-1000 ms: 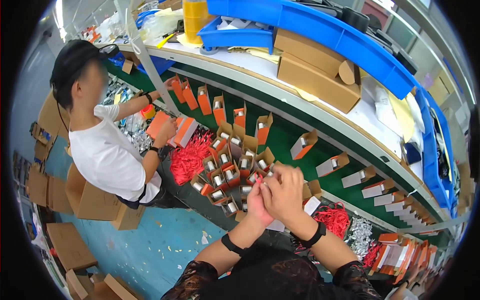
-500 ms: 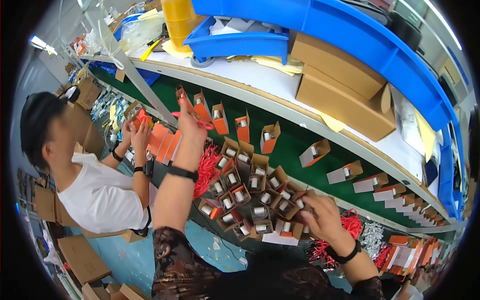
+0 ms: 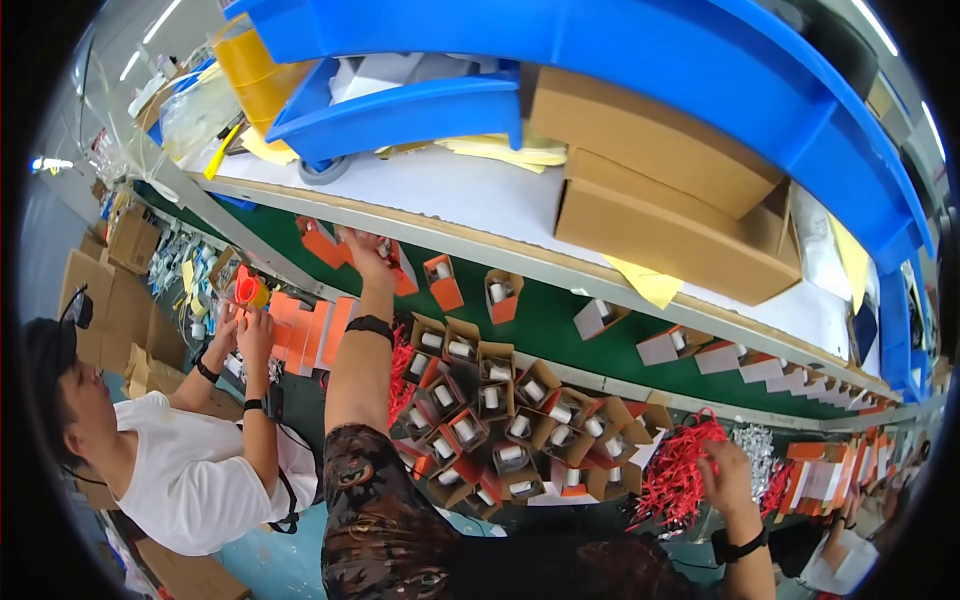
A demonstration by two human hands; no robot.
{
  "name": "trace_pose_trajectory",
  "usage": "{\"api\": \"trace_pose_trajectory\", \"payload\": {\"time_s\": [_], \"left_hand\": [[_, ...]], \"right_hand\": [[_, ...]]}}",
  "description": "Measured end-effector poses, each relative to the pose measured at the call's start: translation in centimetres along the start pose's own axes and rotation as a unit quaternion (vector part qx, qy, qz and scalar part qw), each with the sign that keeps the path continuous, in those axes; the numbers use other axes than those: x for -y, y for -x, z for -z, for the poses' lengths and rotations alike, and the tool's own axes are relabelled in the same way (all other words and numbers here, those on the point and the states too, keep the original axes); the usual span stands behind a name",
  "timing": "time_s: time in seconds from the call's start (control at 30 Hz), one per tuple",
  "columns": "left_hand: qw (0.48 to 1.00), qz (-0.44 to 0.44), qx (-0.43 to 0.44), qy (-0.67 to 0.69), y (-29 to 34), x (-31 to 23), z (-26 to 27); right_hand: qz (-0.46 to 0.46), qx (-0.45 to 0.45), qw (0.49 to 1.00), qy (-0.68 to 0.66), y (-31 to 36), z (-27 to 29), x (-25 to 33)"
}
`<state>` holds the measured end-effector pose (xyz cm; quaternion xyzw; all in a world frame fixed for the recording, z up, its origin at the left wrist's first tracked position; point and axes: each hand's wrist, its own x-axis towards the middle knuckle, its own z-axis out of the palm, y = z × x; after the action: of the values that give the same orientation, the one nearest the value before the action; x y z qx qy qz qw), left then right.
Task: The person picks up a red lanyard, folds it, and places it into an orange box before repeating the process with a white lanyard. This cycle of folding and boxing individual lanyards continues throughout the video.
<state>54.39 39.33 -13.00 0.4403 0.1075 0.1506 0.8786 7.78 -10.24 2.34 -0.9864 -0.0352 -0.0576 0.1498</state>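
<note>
the left hand [image 3: 368, 257], grip hard to tell, is at an upright orange cardboard box [image 3: 405, 272]; between it and the loosely spread right hand [image 3: 728, 474], clustered brown-and-orange cardboard boxes [image 3: 541, 433] stand open, seemingly unfinished.

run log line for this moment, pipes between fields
left hand: at orange box on green belt, grip unclear | right hand: open, by red straps | between: clustered open boxes

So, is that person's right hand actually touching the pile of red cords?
Cannot tell. In the head view, the right hand overlaps the right side of the red cords, but neither contact nor gap shows plainly.
</note>
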Motion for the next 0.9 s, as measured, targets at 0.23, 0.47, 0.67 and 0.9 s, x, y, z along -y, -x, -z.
{"api": "trace_pose_trajectory", "payload": {"time_s": [0.23, 0.47, 0.67, 0.9], "left_hand": [[0.994, 0.028, -0.087, -0.066, -1.0, -1.5, 2.0], [0.411, -0.132, 0.237, -0.870, 4.5, -3.3, 1.1], [0.464, -0.125, 0.206, -0.852, -0.7, -2.9, 5.8], [0.603, -0.327, 0.124, -0.717, -3.6, -1.5, 5.6]], "right_hand": [[-0.069, -0.015, 0.997, 0.020, 3.7, 1.2, -2.2], [-0.175, 0.018, 0.984, 0.022, 8.5, 1.3, -3.1], [-0.167, 0.020, 0.986, 0.025, 7.9, 1.9, -3.3], [-0.154, 0.036, 0.987, 0.030, 7.1, 1.8, -3.4]]}}
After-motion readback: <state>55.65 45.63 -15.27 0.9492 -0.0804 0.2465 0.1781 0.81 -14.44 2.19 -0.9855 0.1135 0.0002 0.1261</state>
